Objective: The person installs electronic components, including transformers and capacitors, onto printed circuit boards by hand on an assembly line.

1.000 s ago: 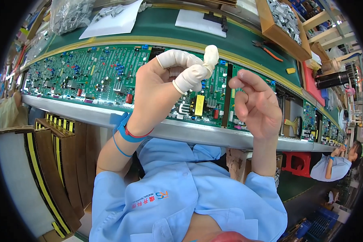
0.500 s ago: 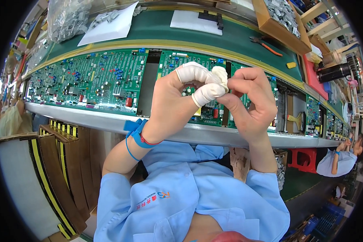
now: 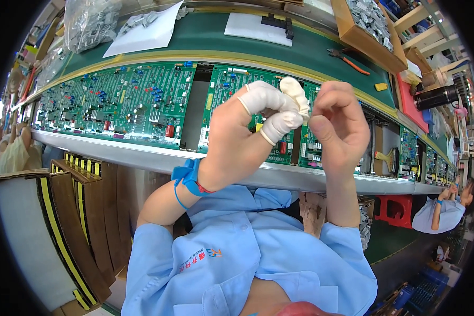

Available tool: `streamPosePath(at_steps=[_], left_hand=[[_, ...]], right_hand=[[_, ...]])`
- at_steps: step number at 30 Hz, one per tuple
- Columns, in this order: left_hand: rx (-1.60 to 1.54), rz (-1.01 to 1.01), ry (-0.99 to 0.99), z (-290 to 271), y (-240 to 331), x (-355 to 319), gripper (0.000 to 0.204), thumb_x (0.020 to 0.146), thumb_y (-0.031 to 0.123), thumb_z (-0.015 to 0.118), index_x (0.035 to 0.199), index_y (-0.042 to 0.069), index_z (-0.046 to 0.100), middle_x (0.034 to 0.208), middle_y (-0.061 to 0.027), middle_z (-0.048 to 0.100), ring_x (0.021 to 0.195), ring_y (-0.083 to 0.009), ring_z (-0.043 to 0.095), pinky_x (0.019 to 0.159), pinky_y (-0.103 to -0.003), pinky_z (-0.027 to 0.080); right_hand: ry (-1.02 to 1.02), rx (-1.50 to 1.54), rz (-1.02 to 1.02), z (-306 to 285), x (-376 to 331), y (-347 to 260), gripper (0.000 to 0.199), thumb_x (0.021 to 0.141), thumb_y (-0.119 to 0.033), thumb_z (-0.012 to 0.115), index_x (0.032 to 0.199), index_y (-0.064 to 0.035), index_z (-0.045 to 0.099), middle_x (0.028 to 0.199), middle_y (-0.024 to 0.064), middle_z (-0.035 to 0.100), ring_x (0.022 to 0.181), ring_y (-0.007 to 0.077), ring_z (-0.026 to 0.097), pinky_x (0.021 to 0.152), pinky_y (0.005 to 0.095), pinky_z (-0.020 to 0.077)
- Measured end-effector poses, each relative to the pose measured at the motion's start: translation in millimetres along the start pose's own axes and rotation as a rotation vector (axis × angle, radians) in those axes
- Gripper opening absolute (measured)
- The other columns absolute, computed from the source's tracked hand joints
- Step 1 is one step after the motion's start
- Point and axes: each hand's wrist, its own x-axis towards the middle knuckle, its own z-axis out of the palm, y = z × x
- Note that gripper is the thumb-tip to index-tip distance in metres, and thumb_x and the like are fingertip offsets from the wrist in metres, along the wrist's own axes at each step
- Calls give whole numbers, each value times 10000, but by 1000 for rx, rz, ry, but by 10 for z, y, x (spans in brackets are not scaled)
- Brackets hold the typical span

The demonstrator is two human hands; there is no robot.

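Note:
In front of my chest, above a row of green circuit boards, my left hand [image 3: 247, 124] is closed. White finger cots cover its thumb and forefinger, and their tips pinch a loose, crumpled cream finger cot [image 3: 294, 94] that sticks up. Just to the right, my right hand [image 3: 341, 126] is bare. Its fingers curl, with its thumb apart from them and nothing visible between. A blue wrist strap [image 3: 187, 176] circles my left wrist. Beneath my left hand lies one circuit board [image 3: 224, 87], partly covered by it; a larger circuit board [image 3: 116, 100] lies to its left.
A metal rail [image 3: 137, 152] runs along the near side of the boards. On the green bench behind are pliers [image 3: 347, 60], a white pad [image 3: 247, 29] and a carton of metal parts [image 3: 371, 31]. A brush [image 3: 387, 158] lies right. Another person [image 3: 440, 213] works far right.
My right hand has come away from the finger cot and moved slightly right, its thumb and fingers parting. My left hand still pinches the finger cot, which now stands more upright.

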Motion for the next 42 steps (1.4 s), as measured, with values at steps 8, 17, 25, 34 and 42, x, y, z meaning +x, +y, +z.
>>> streamPosePath(at_steps=[8, 17, 25, 34, 42], left_hand=[[-246, -259, 39, -28, 44, 8, 163, 809, 103, 764, 907, 5, 678, 870, -54, 686, 810, -114, 655, 720, -252, 532], [-197, -195, -7, 12, 25, -2, 188, 789, 112, 774, 902, -4, 677, 877, -65, 686, 777, -120, 641, 697, -256, 527], [-244, -363, -72, 36, 46, -22, 142, 837, 108, 726, 882, -6, 654, 832, -69, 676, 763, -123, 634, 695, -261, 519], [-195, -192, -17, 11, -19, 51, 152, 871, 129, 700, 886, -12, 647, 829, -63, 686, 753, -120, 648, 695, -259, 525], [-177, -77, 84, 6, 7, 80, 120, 840, 84, 723, 901, -4, 668, 852, -75, 691, 784, -129, 647, 696, -264, 522]], right_hand=[[-18, -350, -255, -3, -75, -32, 184, 770, -79, 762, 911, -22, 658, 971, 84, 537, 766, 123, 511, 653, 240, 441], [18, -342, -214, 44, -38, -85, 157, 772, -62, 752, 901, -10, 679, 941, 91, 551, 758, 130, 519, 621, 235, 432], [-147, 178, 118, -55, -77, 4, 154, 856, -126, 690, 930, -2, 635, 1071, 78, 501, 919, 136, 499, 792, 247, 406], [-185, 85, 88, -48, -39, -26, 144, 853, -129, 688, 929, -17, 637, 1115, 90, 477, 1018, 179, 471, 913, 299, 359], [-65, -582, -435, 11, -80, -97, 302, 762, -99, 727, 1063, -71, 720, 1347, 212, 469, 1030, 280, 519, 830, 368, 453]])
